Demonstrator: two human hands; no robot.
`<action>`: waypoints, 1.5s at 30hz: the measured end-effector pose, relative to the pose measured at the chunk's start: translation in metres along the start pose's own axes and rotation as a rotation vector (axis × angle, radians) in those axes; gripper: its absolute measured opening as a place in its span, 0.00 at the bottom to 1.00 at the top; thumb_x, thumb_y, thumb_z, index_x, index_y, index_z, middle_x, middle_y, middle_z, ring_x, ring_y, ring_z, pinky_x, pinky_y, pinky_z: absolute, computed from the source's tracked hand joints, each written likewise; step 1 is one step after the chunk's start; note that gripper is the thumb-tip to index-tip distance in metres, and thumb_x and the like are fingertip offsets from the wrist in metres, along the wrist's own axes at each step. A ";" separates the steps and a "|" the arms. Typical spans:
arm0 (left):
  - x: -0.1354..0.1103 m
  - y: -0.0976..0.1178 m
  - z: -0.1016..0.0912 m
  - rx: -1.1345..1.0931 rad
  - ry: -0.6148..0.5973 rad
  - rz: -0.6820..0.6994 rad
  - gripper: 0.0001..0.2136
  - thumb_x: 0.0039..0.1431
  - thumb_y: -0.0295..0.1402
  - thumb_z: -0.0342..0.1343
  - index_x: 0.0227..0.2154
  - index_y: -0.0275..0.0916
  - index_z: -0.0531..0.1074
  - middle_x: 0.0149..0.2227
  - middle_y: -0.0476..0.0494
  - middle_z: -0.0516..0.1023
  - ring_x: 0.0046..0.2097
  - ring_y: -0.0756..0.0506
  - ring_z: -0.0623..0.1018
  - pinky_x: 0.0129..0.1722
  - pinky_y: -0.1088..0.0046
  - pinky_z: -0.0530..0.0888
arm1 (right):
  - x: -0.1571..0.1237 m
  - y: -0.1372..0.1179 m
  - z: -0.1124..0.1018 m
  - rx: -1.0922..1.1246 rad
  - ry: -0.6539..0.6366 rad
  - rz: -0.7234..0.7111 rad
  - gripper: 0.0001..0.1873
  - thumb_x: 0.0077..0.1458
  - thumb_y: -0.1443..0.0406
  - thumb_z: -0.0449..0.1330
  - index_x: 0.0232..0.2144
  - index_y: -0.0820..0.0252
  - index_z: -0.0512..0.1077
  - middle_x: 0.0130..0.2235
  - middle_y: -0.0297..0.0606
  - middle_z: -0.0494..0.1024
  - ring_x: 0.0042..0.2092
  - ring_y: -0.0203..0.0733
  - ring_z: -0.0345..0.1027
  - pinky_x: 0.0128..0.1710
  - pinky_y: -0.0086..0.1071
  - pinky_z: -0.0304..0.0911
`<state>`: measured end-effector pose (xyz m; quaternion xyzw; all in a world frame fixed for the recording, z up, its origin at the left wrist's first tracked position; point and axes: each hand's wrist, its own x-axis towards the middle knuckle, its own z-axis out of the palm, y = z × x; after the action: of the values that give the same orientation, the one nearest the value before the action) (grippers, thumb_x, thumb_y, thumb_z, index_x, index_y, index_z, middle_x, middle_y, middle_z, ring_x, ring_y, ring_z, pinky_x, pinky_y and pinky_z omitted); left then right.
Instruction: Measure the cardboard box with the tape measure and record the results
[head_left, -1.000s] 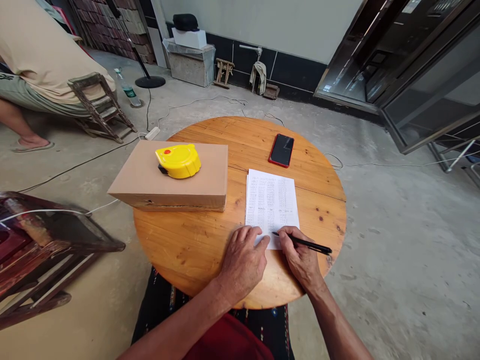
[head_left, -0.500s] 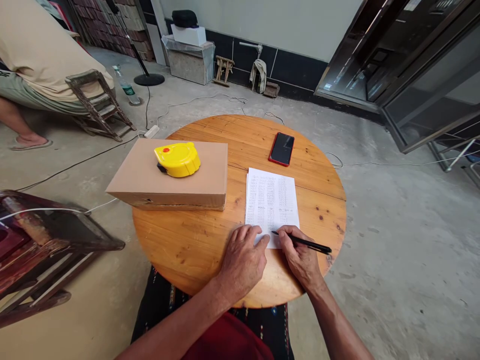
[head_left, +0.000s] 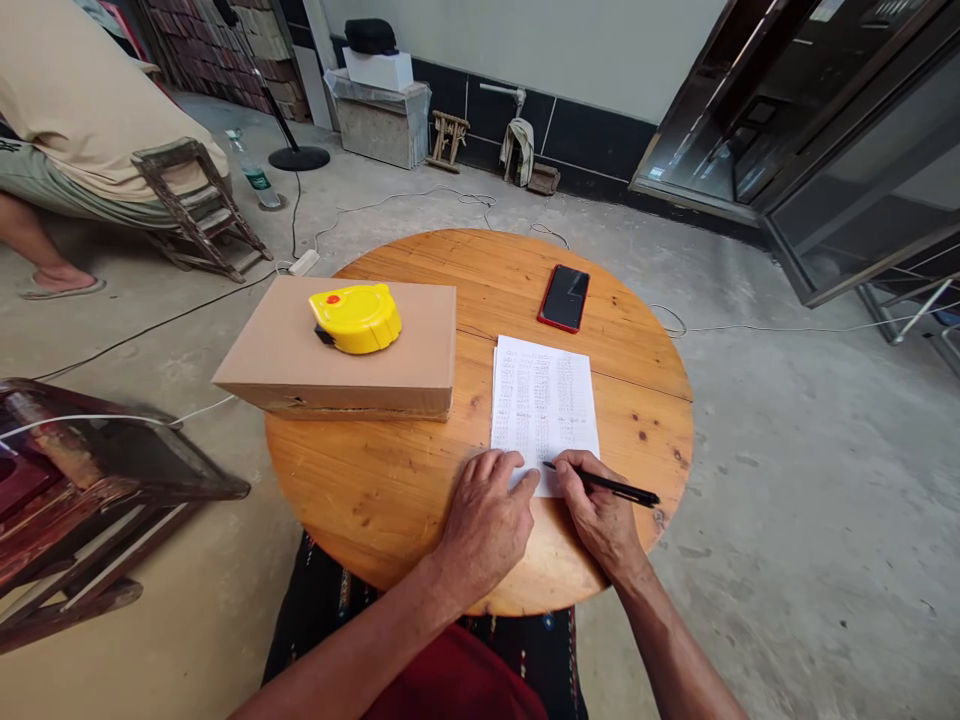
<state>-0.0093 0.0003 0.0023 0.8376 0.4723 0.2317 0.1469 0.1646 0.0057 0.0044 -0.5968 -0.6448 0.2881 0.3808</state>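
A black pen (head_left: 626, 490) is held in my right hand (head_left: 604, 510), its tip touching the lower part of a white sheet of paper (head_left: 544, 395). Columns of small handwriting cover the sheet, too small to read. Another sheet edge peeks out at its left side. My left hand (head_left: 491, 515) rests flat on the sheet's lower left corner and the wood beside it, fingers stretched out and holding nothing. Both hands are at the near side of the round wooden table (head_left: 375, 500).
A cardboard box (head_left: 337, 370) on the table's left bears a yellow tape measure (head_left: 360, 318). Beyond the paper lies a red-cased phone (head_left: 564, 298). A wooden chair (head_left: 97, 490) stands at left; a seated person (head_left: 90, 130) is farther back near a plastic bottle (head_left: 255, 175).
The pen's rear end has shifted very slightly in my right hand, with its tip still on the paper. My left hand and the other things stay put.
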 end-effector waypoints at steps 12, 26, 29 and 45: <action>0.000 -0.002 0.002 -0.007 0.014 0.002 0.18 0.57 0.22 0.51 0.49 0.41 0.71 0.48 0.41 0.70 0.49 0.39 0.67 0.48 0.57 0.68 | -0.002 0.003 0.001 -0.005 0.011 -0.004 0.11 0.63 0.61 0.53 0.31 0.58 0.70 0.24 0.30 0.66 0.25 0.34 0.57 0.25 0.29 0.54; -0.001 -0.002 0.002 0.001 0.021 0.006 0.18 0.57 0.22 0.50 0.49 0.40 0.72 0.48 0.40 0.70 0.49 0.39 0.67 0.48 0.57 0.68 | -0.003 0.008 0.001 0.091 0.147 0.070 0.11 0.61 0.59 0.54 0.30 0.58 0.70 0.20 0.28 0.63 0.22 0.34 0.56 0.23 0.29 0.55; -0.001 -0.002 0.003 0.005 0.026 0.012 0.18 0.56 0.22 0.51 0.49 0.40 0.72 0.48 0.40 0.70 0.49 0.39 0.67 0.49 0.57 0.68 | -0.003 0.012 0.002 0.163 0.174 0.117 0.12 0.61 0.58 0.54 0.31 0.58 0.69 0.20 0.27 0.62 0.22 0.34 0.55 0.22 0.29 0.53; -0.002 -0.002 0.006 0.019 0.036 0.021 0.18 0.56 0.22 0.51 0.49 0.41 0.73 0.48 0.40 0.71 0.49 0.39 0.67 0.48 0.57 0.69 | -0.004 0.004 0.004 0.069 0.100 0.013 0.11 0.61 0.61 0.53 0.29 0.59 0.69 0.24 0.30 0.65 0.26 0.35 0.56 0.26 0.29 0.53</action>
<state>-0.0087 -0.0010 -0.0038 0.8395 0.4684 0.2440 0.1280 0.1639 0.0030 -0.0014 -0.6013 -0.6106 0.2823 0.4311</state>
